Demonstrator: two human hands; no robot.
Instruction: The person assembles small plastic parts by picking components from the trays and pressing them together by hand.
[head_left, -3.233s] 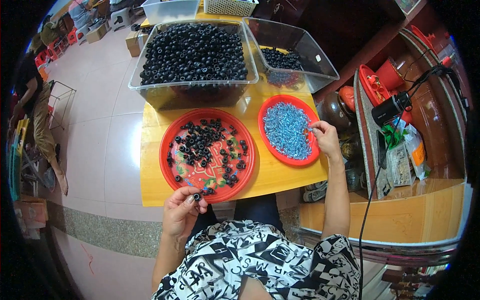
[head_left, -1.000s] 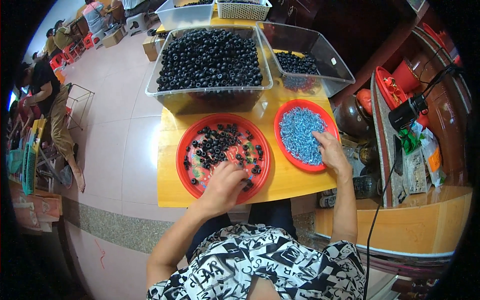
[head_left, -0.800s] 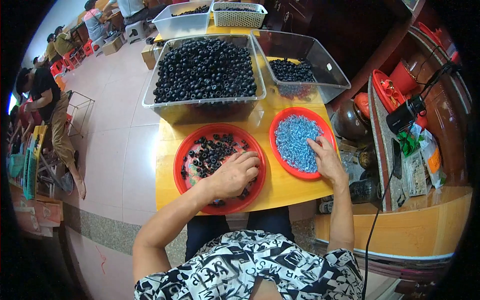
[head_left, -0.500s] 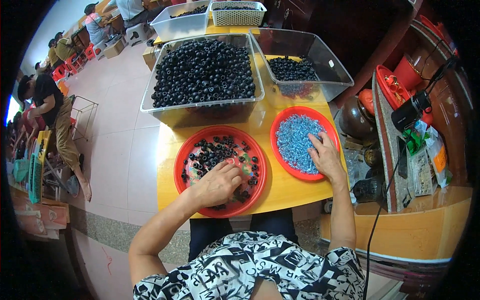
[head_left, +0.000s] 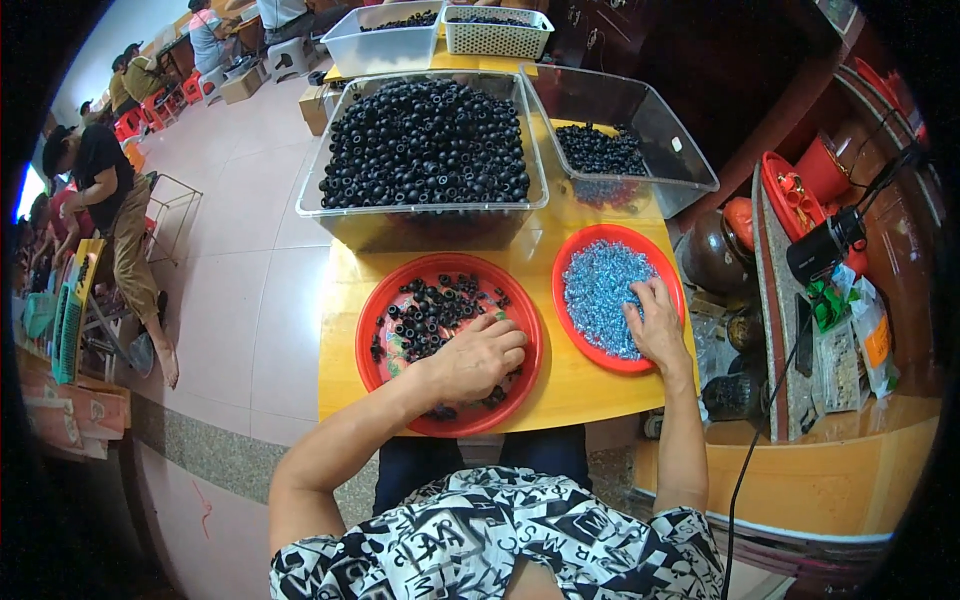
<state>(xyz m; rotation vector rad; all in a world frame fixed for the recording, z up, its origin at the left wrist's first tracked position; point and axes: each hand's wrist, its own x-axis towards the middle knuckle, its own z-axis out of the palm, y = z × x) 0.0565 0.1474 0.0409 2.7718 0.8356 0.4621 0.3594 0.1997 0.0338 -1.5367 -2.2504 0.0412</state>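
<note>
A red round tray on the yellow table holds scattered small black ring-like parts. Over its right half is my left hand, knuckles up and fingers curled together; whatever they pinch is hidden beneath them. To the right, a smaller red plate carries a layer of tiny pale-blue clear pieces, like glass beads or small tubes. My right hand rests at that layer's right side, its thumb and fingers slightly apart with the tips touching the blue pieces.
Behind the trays stand a clear bin heaped with black parts and another partly filled. Two white containers sit farther back. A cluttered counter with a black cable borders the right. People work at the left.
My left hand has shifted right within the red tray, uncovering black parts at its middle. My right hand stays at the blue pieces. The whole view has moved slightly.
</note>
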